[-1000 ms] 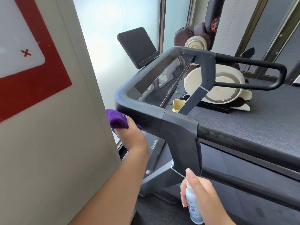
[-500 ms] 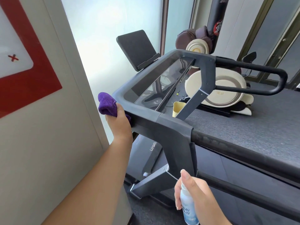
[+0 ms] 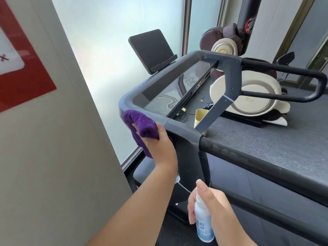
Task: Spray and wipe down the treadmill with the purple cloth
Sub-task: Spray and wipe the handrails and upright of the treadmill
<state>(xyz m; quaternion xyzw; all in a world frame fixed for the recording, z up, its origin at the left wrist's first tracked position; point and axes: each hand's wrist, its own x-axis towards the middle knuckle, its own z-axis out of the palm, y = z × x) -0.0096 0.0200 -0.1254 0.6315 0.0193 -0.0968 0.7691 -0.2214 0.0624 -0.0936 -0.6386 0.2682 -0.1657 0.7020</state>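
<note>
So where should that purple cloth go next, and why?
Probably along the console's near rim. The left hand presses the purple cloth on the treadmill frame's rounded corner, with the rim beyond it uncovered, while the right hand holds the spray bottle low.

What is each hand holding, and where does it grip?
Left hand grips the bunched purple cloth against the treadmill's console frame; right hand wraps the spray bottle near its top.

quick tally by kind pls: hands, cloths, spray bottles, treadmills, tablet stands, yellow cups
hands: 2, left hand and right hand
cloths: 1, purple cloth
spray bottles: 1, bottle
treadmills: 1, treadmill
tablet stands: 1, stand
yellow cups: 1, cup
total: 7
</note>
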